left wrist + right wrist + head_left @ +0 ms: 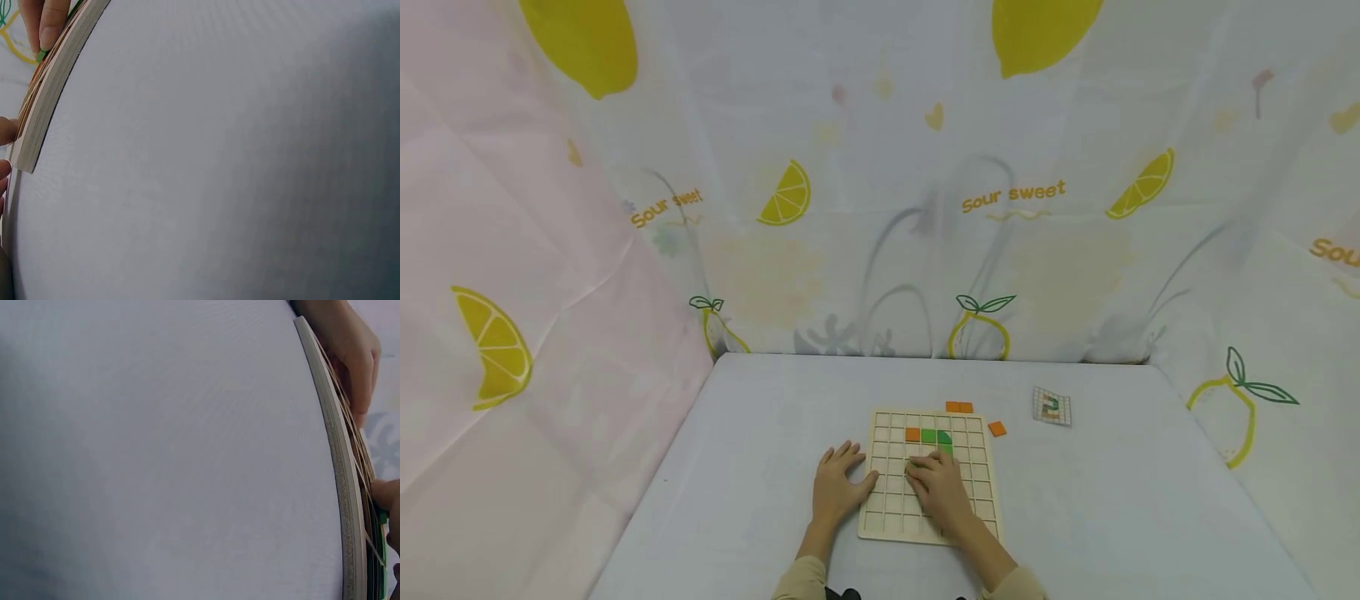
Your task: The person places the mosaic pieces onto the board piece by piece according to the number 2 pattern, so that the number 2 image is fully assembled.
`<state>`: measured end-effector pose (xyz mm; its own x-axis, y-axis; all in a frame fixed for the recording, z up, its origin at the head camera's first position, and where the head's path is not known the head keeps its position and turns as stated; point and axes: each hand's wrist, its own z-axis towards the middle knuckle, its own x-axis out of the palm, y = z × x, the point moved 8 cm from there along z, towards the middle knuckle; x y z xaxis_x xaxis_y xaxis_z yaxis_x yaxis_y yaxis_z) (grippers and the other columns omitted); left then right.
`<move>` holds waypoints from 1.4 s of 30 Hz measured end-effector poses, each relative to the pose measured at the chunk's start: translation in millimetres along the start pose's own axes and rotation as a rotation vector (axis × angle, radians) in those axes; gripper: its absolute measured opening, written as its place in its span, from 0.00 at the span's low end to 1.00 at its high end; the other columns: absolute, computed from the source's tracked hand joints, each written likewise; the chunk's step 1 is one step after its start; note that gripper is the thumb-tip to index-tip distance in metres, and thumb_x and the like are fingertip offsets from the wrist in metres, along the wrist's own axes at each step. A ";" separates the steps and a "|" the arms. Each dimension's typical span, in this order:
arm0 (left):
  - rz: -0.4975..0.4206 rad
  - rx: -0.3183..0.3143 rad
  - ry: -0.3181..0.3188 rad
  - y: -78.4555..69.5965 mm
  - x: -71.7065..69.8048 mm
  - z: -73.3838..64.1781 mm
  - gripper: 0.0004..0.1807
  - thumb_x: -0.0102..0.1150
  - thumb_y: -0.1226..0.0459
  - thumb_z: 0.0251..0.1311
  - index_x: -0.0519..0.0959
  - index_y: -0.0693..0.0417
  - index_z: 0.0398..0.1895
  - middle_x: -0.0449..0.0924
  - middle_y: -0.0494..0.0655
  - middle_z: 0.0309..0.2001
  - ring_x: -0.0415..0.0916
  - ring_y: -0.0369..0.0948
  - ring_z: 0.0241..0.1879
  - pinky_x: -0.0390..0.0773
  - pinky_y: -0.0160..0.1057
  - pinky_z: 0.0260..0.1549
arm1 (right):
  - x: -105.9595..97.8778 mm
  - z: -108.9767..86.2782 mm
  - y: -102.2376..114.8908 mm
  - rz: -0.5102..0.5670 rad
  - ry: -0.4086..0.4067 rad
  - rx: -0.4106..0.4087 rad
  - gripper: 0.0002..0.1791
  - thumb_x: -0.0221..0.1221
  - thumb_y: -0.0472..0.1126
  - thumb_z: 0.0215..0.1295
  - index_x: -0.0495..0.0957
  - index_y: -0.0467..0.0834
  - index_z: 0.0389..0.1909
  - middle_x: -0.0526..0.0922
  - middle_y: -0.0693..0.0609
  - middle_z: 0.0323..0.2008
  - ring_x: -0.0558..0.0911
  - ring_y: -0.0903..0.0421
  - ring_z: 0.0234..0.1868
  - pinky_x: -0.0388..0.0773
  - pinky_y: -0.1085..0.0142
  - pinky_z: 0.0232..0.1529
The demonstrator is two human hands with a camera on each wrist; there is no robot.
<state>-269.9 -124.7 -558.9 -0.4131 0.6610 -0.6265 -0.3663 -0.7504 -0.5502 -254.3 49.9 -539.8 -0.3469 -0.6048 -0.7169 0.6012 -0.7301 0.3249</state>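
A wooden grid board [895, 525] lies on the table, with an orange tile [912, 434], a green square tile [928, 436] and a dark green rounded tile [944, 437] in one row. Another green piece sits just below the rounded one, partly covered by my right hand [942, 490]. That hand pinches a small green tile [42, 55] low over the middle of the board; its exact shape is hidden by the fingers. At the board's left edge my left hand [837, 490] rests with fingers spread, the thumb reaching onto the rim.
Two orange tiles [959, 407] lie side by side behind the board. One more orange tile [997, 428] is off its right corner. Farther right lies a small pattern card [1052, 407]. Lemon-printed cloth [880, 250] rises behind the table and at both sides.
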 end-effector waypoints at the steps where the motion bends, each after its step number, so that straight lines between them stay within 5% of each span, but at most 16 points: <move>1: 0.000 -0.001 0.002 -0.1 0.0 -0.2 0.19 0.70 0.59 0.39 0.84 0.62 0.34 0.84 0.57 0.42 0.78 0.54 0.49 0.69 0.55 0.58 | -0.4 -1.2 0.3 0.005 -0.005 0.004 0.06 0.68 0.37 0.49 0.86 0.45 0.31 0.86 0.52 0.38 0.76 0.53 0.41 0.73 0.60 0.37; 21: 0.000 0.017 -0.010 0.0 -1.6 2.5 0.18 0.70 0.59 0.39 0.84 0.62 0.34 0.84 0.57 0.42 0.78 0.55 0.49 0.69 0.55 0.57 | -6.2 -12.5 7.8 0.005 -0.012 0.019 0.06 0.69 0.40 0.49 0.86 0.47 0.31 0.87 0.54 0.38 0.76 0.56 0.40 0.68 0.61 0.37; 31: -0.002 -0.002 0.008 0.8 1.2 1.0 0.19 0.70 0.58 0.40 0.84 0.62 0.34 0.83 0.57 0.44 0.78 0.54 0.50 0.68 0.54 0.58 | -4.9 -19.0 9.1 -0.003 -0.120 -0.015 0.06 0.71 0.41 0.44 0.86 0.46 0.26 0.87 0.52 0.35 0.76 0.55 0.38 0.67 0.60 0.37; 42: 0.000 0.000 -0.005 -0.8 0.6 -0.7 0.19 0.71 0.59 0.39 0.84 0.62 0.34 0.84 0.56 0.43 0.78 0.54 0.50 0.68 0.54 0.58 | -3.6 -23.0 3.9 0.026 0.024 0.044 0.10 0.66 0.34 0.50 0.86 0.46 0.34 0.84 0.51 0.46 0.76 0.46 0.48 0.65 0.53 0.41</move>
<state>-269.3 -123.7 -559.3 -0.4170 0.6612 -0.6236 -0.3665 -0.7502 -0.5504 -234.1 56.5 -550.1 -0.3137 -0.6162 -0.7224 0.5776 -0.7277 0.3699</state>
